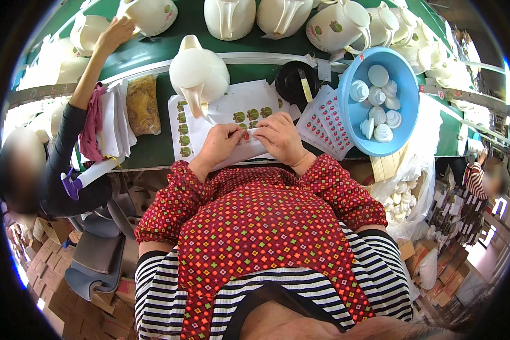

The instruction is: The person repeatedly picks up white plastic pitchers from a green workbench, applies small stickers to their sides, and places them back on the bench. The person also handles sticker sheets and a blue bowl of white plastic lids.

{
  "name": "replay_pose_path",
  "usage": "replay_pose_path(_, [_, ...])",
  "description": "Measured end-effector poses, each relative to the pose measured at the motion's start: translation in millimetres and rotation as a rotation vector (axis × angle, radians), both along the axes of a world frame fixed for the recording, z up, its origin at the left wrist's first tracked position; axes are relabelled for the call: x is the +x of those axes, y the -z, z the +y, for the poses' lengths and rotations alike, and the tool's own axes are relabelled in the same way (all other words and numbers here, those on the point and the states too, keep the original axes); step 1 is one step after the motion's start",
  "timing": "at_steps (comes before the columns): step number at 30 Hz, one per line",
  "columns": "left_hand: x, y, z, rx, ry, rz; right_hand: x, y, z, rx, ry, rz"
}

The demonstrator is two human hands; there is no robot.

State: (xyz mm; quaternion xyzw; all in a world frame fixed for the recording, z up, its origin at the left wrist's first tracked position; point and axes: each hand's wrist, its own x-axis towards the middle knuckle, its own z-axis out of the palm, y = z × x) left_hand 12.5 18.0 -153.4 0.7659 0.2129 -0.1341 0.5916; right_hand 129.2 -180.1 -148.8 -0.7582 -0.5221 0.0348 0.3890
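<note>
My left hand (217,144) and my right hand (281,138) pinch a white sticker sheet (246,152) from both sides, close to my body at the table edge. A small red mark shows on the sheet between my fingertips; whether it is peeled off, I cannot tell. Under and beyond my hands lies a larger white sheet of green plant stickers (183,131). An upright cream pitcher (199,71) stands just past it, its handle pointing toward me. Right of my right hand are sheets of small red stickers (326,122).
A blue basin (351,73) holds several white lids (377,95). Near it sits a black round dish (292,90). Several cream pitchers (229,17) line the far side. At left are a bag of yellowish-brown material (143,105), stacked papers (112,127) and a co-worker's hand (117,34) touching a pitcher.
</note>
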Motion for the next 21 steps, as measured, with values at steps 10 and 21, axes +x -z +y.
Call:
replay_pose_path(10, [-28.4,53.5,21.3,0.607,-0.100,-0.152,-6.1,-36.8,13.6,-0.024,0.209,0.428])
replay_pose_path(21, [-7.0,4.0,70.9,0.836,-0.088,-0.530,-4.8,-66.6,4.9,-0.006,0.267,0.710])
